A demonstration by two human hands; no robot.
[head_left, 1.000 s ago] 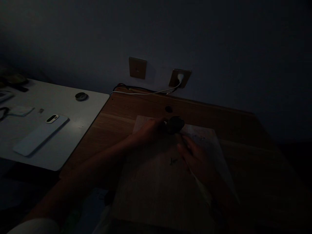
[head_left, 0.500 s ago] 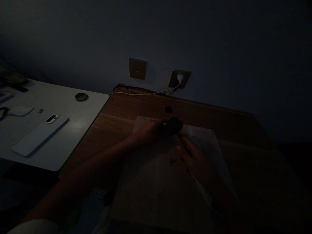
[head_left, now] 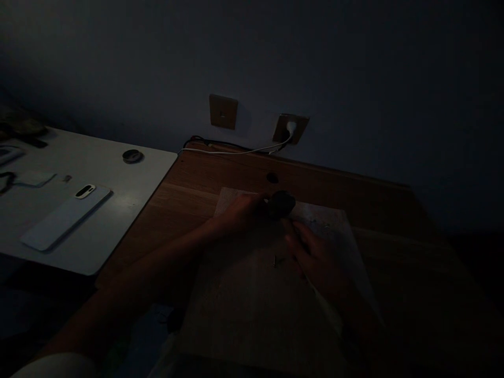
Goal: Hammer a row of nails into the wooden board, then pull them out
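My right hand (head_left: 313, 252) is closed around the wooden handle of a hammer (head_left: 282, 203), whose dark, rounded head is raised over the far part of a pale board (head_left: 252, 294). My left hand (head_left: 246, 207) lies close against the left side of the hammer head. Its fingertips are lost in shadow, so what they grip, if anything, is hidden. A nail (head_left: 274, 261) stands up from the board in front of my hands, to the left of my right hand. Small nails (head_left: 326, 226) lie near the board's far right corner.
The board rests on a brown wooden desk (head_left: 173, 205). To the left, a white table (head_left: 98, 231) holds a phone (head_left: 66, 218) and a small round dark object (head_left: 132, 156). A white cable (head_left: 236, 152) runs along the wall to a socket (head_left: 293, 128). The light is very dim.
The hammer head has tilted slightly, and more of the small nails beyond my right hand now shows. Both hands stay almost in place.
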